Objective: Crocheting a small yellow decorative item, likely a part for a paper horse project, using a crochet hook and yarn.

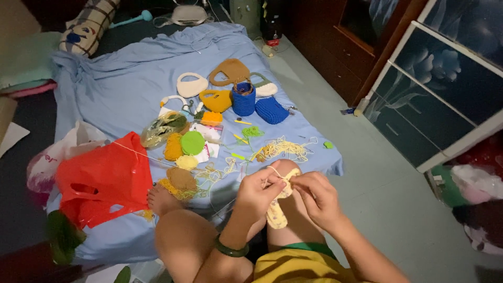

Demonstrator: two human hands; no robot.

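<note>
A red plastic bag (105,181) is lying well left of the fingers. The left hand (257,191) and right hand (318,196) are pinching a pale yellow crochet piece (277,209) between closed fingers over the knees, loose yarn (285,149) lying just beyond.

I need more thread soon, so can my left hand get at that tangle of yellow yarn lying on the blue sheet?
Probably yes: the tangle of yellow yarn lies uncovered just beyond the knee, but the left hand is gripping the pale crochet piece.
</note>
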